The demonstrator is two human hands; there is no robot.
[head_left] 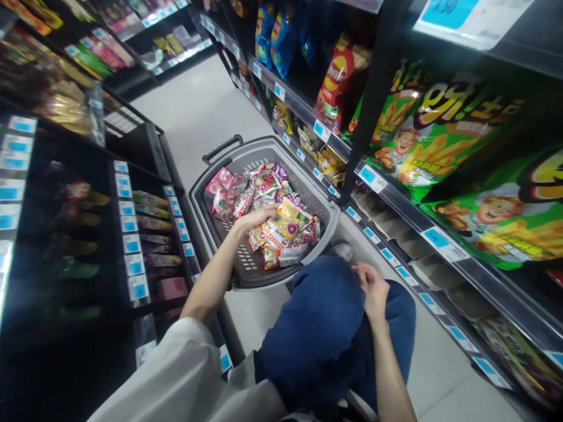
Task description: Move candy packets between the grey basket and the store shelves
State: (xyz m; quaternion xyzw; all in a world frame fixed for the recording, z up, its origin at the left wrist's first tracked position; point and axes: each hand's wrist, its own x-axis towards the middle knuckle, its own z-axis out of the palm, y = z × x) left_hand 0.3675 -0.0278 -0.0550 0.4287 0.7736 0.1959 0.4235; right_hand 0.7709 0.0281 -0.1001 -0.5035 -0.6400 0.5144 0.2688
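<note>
My left hand point(258, 218) reaches into a grey shopping basket point(332, 220) and is closed on a yellow candy bag point(288, 221) with a strawberry-red and white print. The bag lies tilted on top of the other candy packets point(268, 184) in the basket; my fingers are partly hidden behind it. A pink packet point(221, 179) lies at the basket's far left end. My right hand point(373, 290) rests by my raised knee point(329, 299), its fingers loosely bent and apart, with nothing visible in them.
Large green bags of potato snacks point(457, 138) stand on the right shelf, with red point(336, 79) and blue chip bags point(281, 38) farther along. At left is a dark shelf with rows of price tags point(135, 265). Pale tiled floor point(189, 97) runs between the shelves.
</note>
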